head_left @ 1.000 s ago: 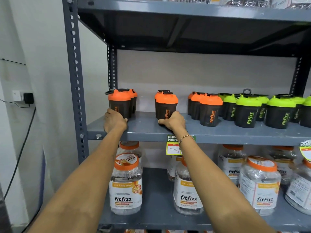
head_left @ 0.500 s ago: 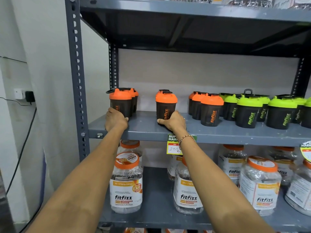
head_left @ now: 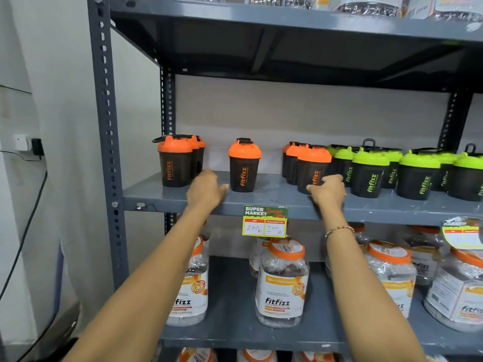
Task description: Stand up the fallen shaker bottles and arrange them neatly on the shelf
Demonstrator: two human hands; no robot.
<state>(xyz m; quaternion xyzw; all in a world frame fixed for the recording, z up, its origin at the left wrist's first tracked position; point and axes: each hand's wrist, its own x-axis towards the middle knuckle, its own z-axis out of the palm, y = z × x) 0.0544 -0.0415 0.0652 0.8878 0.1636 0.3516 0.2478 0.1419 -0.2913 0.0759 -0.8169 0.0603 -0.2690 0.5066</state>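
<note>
Here the lone shaker bottle stands upright (lid up), both hands loosely open, empty.

Both arms stretched forward, left hand loosely open, right hand fingers curled

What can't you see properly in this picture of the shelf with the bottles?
- Bottles behind the front orange bottle at the left, head view: hidden by it, so their count is unclear.
- Green bottle at the far right: cut off by the picture edge.
- Right hand: blurred, so whether it touches the orange bottle is unclear.
- Left hand: blurred too.
- Price tag: handwritten numbers too small to trust.
</note>
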